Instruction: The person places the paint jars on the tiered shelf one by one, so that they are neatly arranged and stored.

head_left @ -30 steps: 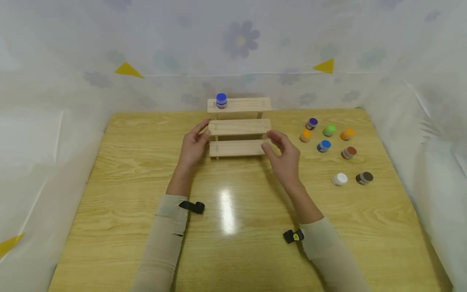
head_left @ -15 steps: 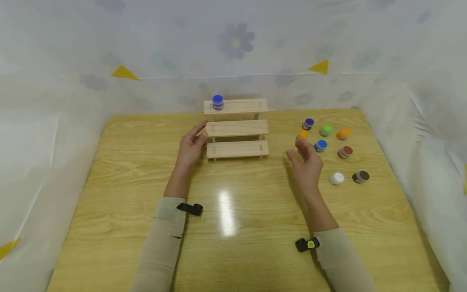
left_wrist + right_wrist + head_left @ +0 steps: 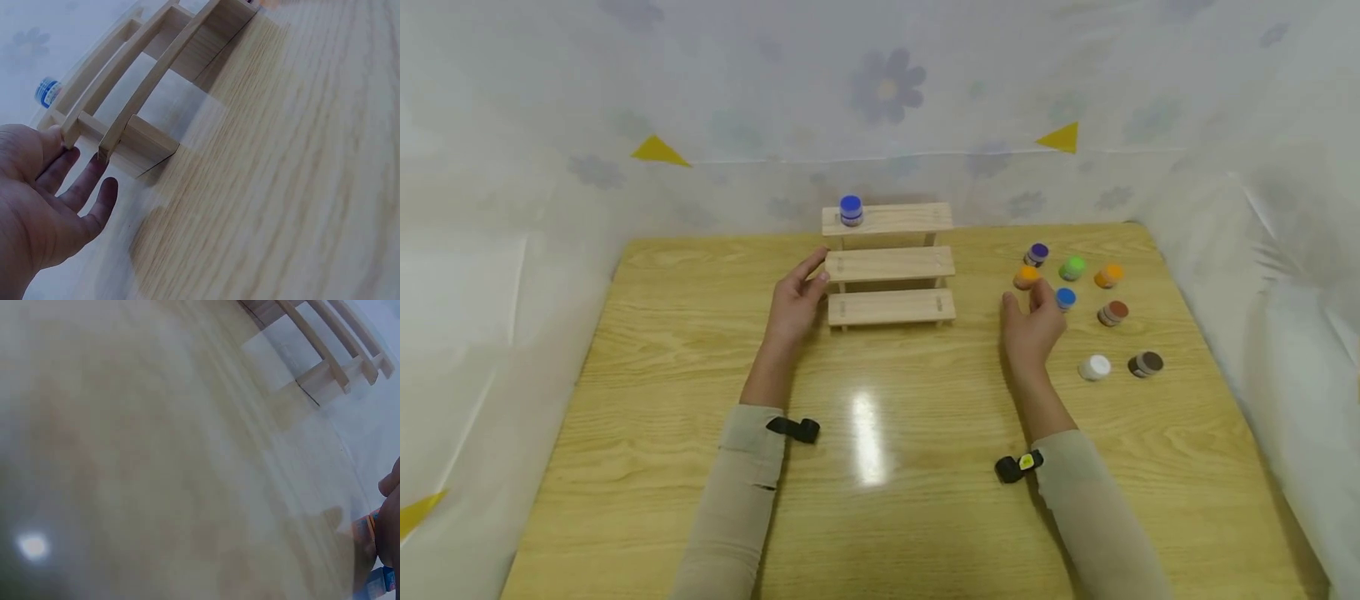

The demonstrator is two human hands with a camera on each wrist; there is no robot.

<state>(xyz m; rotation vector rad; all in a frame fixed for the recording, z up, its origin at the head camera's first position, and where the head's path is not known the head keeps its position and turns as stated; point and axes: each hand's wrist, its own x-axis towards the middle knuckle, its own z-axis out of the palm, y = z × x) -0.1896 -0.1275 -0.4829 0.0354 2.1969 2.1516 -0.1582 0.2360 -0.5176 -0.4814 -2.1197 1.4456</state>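
Observation:
A three-step wooden rack (image 3: 891, 265) stands at the back of the table, a blue-lidded paint jar (image 3: 851, 211) on the left of its top step. My left hand (image 3: 793, 308) holds the rack's left end, thumb and fingers at the middle step; in the left wrist view its other fingers lie against the plank ends. To the right, my right hand (image 3: 1033, 333) is over the table with thumb and fingers apart. Just past its fingertips is an orange-lidded jar (image 3: 1026, 277), and a blue jar (image 3: 1065, 299) is partly hidden beside its fingers.
More paint jars stand on the right: purple (image 3: 1037, 254), green (image 3: 1072, 267), orange (image 3: 1108, 276), brown (image 3: 1113, 313), white (image 3: 1095, 367) and black (image 3: 1146, 364). A flower-patterned sheet (image 3: 887, 92) hangs behind the wooden table (image 3: 700, 350).
My right hand has left the rack's right end and moved right to the jars, its fingers drawing in slightly. The left hand has stayed at the rack.

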